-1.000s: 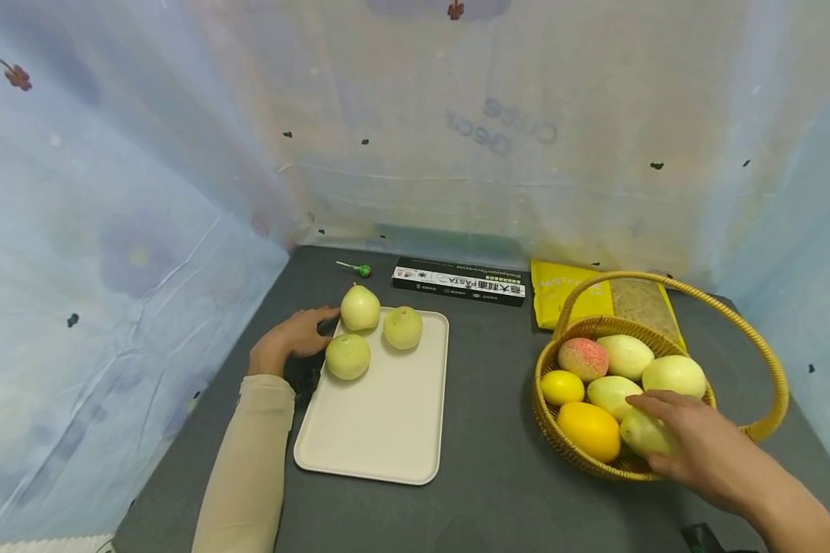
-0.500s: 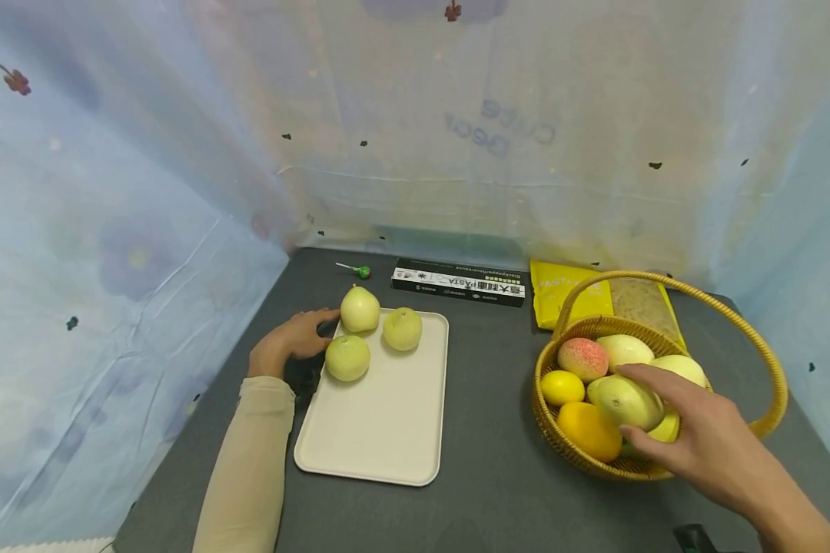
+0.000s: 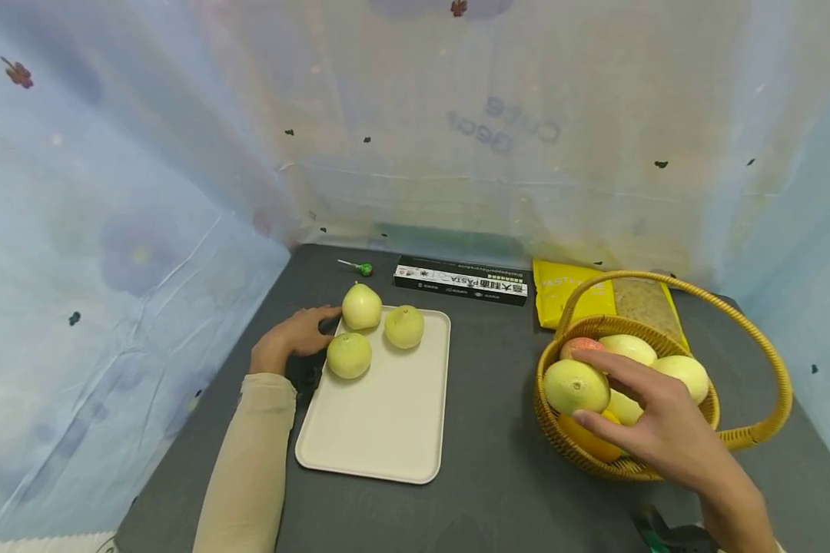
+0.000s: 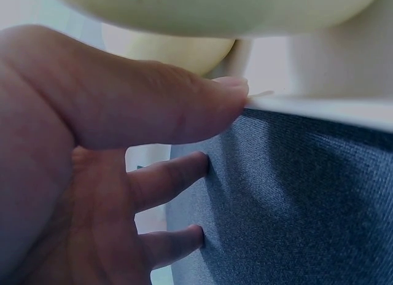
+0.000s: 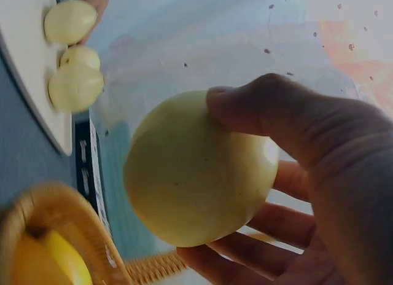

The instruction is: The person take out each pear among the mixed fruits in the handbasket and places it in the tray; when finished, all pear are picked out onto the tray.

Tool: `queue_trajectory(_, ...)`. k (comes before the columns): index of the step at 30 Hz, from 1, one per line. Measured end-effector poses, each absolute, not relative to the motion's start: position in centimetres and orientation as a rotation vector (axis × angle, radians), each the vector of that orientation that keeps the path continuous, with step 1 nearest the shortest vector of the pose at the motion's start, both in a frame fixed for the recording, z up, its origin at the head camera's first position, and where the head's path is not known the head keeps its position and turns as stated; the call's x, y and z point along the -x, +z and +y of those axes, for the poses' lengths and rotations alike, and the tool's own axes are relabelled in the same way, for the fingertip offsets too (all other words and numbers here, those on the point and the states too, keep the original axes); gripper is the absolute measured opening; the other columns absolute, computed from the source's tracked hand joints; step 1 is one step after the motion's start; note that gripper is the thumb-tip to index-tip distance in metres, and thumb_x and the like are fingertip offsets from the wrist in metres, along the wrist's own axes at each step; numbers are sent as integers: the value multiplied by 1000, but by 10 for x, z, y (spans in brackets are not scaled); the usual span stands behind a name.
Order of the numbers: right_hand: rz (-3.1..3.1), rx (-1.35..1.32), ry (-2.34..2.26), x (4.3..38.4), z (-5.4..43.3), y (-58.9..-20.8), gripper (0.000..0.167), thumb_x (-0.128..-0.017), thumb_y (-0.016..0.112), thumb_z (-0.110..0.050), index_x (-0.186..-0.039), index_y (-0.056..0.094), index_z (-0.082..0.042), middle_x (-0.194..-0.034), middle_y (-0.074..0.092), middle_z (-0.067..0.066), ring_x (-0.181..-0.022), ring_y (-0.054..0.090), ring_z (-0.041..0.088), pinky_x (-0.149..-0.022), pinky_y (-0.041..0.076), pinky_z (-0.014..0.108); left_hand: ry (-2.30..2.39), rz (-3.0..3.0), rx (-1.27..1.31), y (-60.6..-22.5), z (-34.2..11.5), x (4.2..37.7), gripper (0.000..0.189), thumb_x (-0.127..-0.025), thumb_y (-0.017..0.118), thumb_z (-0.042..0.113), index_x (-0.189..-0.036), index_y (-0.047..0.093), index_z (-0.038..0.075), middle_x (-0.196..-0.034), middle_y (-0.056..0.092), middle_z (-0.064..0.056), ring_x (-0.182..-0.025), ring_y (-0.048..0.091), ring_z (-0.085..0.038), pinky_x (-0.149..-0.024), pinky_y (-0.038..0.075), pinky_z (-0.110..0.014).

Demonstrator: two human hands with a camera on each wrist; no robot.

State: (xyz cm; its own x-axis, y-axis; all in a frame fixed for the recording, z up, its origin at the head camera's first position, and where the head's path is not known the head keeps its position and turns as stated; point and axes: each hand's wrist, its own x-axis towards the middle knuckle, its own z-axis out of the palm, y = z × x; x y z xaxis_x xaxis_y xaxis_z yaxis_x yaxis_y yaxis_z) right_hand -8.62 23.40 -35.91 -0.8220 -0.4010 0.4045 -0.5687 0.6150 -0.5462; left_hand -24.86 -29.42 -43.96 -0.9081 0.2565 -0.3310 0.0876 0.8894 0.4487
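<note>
My right hand (image 3: 653,415) grips a pale green pear (image 3: 577,386) between thumb and fingers, above the left part of the wicker basket (image 3: 632,475). In the right wrist view the held pear (image 5: 199,168) appears large, with the thumb on one side and the fingers behind. Beside the upper left edge of a cream tray (image 3: 380,438) my left hand (image 3: 293,336) rests with fingers extended. The left wrist view has its thumb (image 4: 178,104) at the tray's rim. Near it on the tray sit pears: one at the corner (image 3: 362,307), one nearer (image 3: 349,355), one to the right (image 3: 404,327).
Inside the basket lie more pale green fruits (image 3: 685,375), a reddish peach (image 3: 582,347) and an orange-yellow fruit (image 3: 588,442). The basket's tall handle (image 3: 733,311) arches on the right. Behind stand a yellow pasta bag (image 3: 570,292), a black pasta box (image 3: 459,281) and a green lollipop (image 3: 365,269).
My right hand has lifted the pear from the basket and carried it left, so it now covers the yellow lemon. My left hand stays at the tray's edge.
</note>
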Motion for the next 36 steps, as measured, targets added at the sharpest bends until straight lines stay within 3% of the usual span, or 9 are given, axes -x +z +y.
queue_trajectory(7, -2535, -843, 1289, 108, 204, -371, 76, -84, 95, -3, -150, 67, -25, -139, 70, -3, -120, 69, 6, -105, 55, 14, 591, 2684, -260, -437, -293, 249, 71, -109, 63, 27, -173, 36, 12, -179, 24, -29, -163, 16, -62, -130, 19, -78)
queue_trajectory(14, -2487, -919, 1494, 130, 170, -388, 70, -88, 92, -4, -151, 66, -15, -146, 70, 4, -127, 72, 10, -108, 58, 21, 584, 2689, -271, -438, -292, 252, 71, -110, 65, 28, -173, 36, 11, -178, 25, -29, -163, 17, -62, -130, 20, -78)
queue_trajectory(21, -2491, -955, 1641, 150, 135, -405, 66, -90, 92, -11, -151, 67, -22, -147, 70, 2, -129, 71, 15, -110, 58, 26, 602, 2685, -260, -438, -293, 250, 72, -109, 65, 26, -173, 36, 12, -179, 23, -28, -163, 15, -61, -130, 19, -78)
queue_trajectory(29, -2479, -1028, 1705, 167, 96, -418, 66, -89, 93, -14, -150, 67, -10, -147, 69, 4, -129, 70, 20, -110, 60, 36, 604, 2685, -268, -436, -294, 250, 72, -109, 66, 28, -173, 36, 11, -178, 24, -30, -162, 17, -62, -129, 20, -78)
queue_trajectory(36, -2482, -1027, 1777, 181, 69, -438, 67, -91, 92, -14, -152, 65, -7, -149, 68, 5, -130, 71, 25, -109, 61, 34, 589, 2686, -279, -435, -294, 249, 72, -109, 65, 28, -173, 36, 11, -178, 24, -30, -162, 17, -63, -129, 20, -78)
